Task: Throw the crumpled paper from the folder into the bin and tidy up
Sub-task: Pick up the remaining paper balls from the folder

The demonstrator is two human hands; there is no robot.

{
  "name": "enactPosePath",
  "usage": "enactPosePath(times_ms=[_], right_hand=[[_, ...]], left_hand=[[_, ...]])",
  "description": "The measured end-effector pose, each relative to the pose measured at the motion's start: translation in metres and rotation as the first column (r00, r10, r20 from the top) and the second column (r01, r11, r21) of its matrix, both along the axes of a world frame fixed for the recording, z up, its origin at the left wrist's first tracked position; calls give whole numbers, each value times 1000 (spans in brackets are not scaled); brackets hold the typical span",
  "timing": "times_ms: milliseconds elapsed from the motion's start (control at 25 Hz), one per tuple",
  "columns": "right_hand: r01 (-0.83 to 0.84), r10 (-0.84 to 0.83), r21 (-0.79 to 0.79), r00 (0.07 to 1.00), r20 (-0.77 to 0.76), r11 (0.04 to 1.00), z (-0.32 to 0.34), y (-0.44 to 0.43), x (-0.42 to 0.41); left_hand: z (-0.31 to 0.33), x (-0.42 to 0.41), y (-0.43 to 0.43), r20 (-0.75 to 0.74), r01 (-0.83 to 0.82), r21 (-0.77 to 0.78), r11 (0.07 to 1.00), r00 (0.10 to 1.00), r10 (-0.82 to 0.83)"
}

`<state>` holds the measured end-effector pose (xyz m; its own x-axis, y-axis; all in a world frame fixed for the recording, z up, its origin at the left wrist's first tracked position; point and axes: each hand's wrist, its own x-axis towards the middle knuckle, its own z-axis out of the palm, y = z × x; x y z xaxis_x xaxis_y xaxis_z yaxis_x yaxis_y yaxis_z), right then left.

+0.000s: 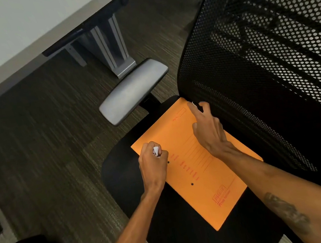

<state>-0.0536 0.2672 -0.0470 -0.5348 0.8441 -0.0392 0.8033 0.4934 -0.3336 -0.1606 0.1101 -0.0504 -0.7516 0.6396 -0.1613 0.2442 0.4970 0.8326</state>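
Crumpled paper (156,151), white, sits balled inside our left hand (152,163), fingers curled tight round it, fist over the near-left edge of the orange folder (193,171). Folder lies closed and flat on the black chair seat (121,170). Our right hand (208,129) rests spread on the folder's far end, fingers extended, grasping nothing, beside the mesh backrest (260,51). Grey armrest (133,91) further back.

Orange folder (197,170) with red print, black mesh chair (262,62), grey armrest (133,91), brown striped carpet (42,141).
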Motion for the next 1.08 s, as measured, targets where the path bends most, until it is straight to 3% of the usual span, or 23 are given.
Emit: enactPosePath(times_ms=[160,400,680,880,1080], right_hand=[[9,4,-75,985,171,997,-7,1,-17],[-9,25,-65,971,240,998,-12,1,-16],[-5,17,-94,991,135,996,-9,-34,-7],[66,-72,-272,997,-14,960,3,-63,-14],[61,-110,-341,986,-127,938,13,-102,-42]], left_hand=[[-3,1,-9,10,-4,-4,1000,1000,4],[-1,-4,-28,166,-64,1,998,984,63],[6,-18,-60,210,-134,-49,990,967,141],[14,-31,-93,205,-217,-114,969,950,237],[27,-51,-134,239,-320,-140,937,907,346]])
